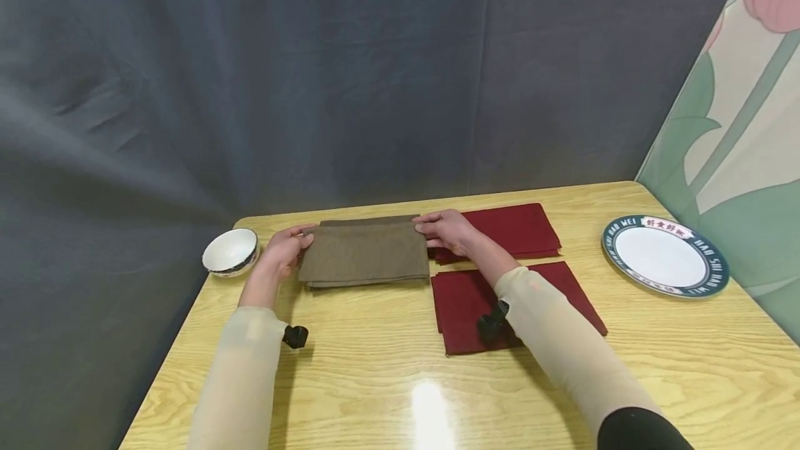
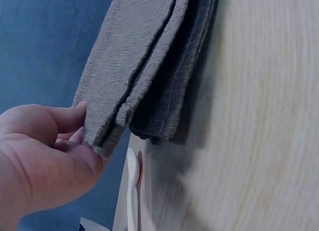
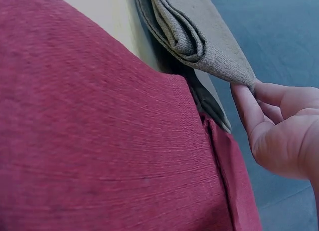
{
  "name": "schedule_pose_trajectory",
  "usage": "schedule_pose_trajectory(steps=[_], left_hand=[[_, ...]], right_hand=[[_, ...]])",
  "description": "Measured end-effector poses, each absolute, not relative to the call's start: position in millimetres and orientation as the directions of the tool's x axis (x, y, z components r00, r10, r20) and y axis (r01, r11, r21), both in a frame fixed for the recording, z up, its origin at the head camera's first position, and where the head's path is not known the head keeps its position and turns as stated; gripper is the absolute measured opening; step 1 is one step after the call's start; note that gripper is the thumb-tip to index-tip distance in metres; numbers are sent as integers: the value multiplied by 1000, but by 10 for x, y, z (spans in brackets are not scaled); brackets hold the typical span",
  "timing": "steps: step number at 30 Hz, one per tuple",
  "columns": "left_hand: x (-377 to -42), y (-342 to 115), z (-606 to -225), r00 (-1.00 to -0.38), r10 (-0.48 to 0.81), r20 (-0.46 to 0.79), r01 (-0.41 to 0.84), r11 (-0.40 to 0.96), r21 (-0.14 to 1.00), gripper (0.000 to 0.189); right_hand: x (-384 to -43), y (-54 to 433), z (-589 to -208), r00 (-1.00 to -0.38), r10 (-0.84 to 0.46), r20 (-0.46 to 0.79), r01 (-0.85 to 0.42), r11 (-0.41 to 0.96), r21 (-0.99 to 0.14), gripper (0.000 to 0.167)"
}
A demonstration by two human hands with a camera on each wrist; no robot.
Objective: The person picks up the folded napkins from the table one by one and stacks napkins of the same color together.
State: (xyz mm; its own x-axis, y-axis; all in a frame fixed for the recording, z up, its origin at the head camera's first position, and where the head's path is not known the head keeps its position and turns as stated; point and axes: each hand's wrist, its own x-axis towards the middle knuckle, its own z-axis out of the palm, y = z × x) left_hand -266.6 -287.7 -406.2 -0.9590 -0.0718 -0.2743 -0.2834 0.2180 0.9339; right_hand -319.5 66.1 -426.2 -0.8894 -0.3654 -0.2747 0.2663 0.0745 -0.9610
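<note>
Both hands hold a folded brown cloth (image 1: 365, 253) by its two far corners, above another folded brown cloth (image 1: 350, 221) whose edge shows behind and below it. My left hand (image 1: 286, 250) pinches the left corner between thumb and fingers; the left wrist view shows the layered folds (image 2: 134, 66) hanging from that grip. At the opposite corner my right hand (image 1: 446, 231) pinches the cloth, and in the right wrist view the held cloth (image 3: 209, 41) is lifted off the one under it. Two folded dark red cloths, a far one (image 1: 515, 228) and a near one (image 1: 465, 311), lie beneath the right arm.
A white bowl (image 1: 231, 251) with a patterned outside stands at the table's left edge. A pale spoon (image 2: 132, 186) lies near it in the left wrist view. On the right is a plate (image 1: 665, 255) with a dark lettered rim. A dark curtain (image 1: 375, 75) hangs behind the table.
</note>
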Motion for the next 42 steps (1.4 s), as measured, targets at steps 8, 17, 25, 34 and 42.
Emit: schedule_pose_trajectory(steps=[8, 17, 25, 34, 42], left_hand=[[-2759, -2863, -4088, -957, -87, -276, -288, 214, 933, 44], [-2831, -2832, -4092, -952, -114, -283, -302, 221, 927, 43], [-2910, -2812, -4124, -944, -157, -291, -320, 206, 925, 43], [-2942, -2757, -4122, -943, -205, -261, -294, 155, 943, 43], [-2955, -2772, -4183, -938, -219, -269, -296, 100, 950, 48]], right_hand=[[-3309, 652, -4240, -883, -372, -286, 279, 76, -957, 40], [-3395, 610, -4303, -886, -352, -301, 288, 88, -953, 40], [-3454, 580, -4283, -889, -339, -308, 286, 114, -951, 37], [-3488, 566, -4301, -913, -308, -268, 239, 128, -963, 34], [-3467, 567, -4312, -926, -282, -249, 213, 154, -965, 33]])
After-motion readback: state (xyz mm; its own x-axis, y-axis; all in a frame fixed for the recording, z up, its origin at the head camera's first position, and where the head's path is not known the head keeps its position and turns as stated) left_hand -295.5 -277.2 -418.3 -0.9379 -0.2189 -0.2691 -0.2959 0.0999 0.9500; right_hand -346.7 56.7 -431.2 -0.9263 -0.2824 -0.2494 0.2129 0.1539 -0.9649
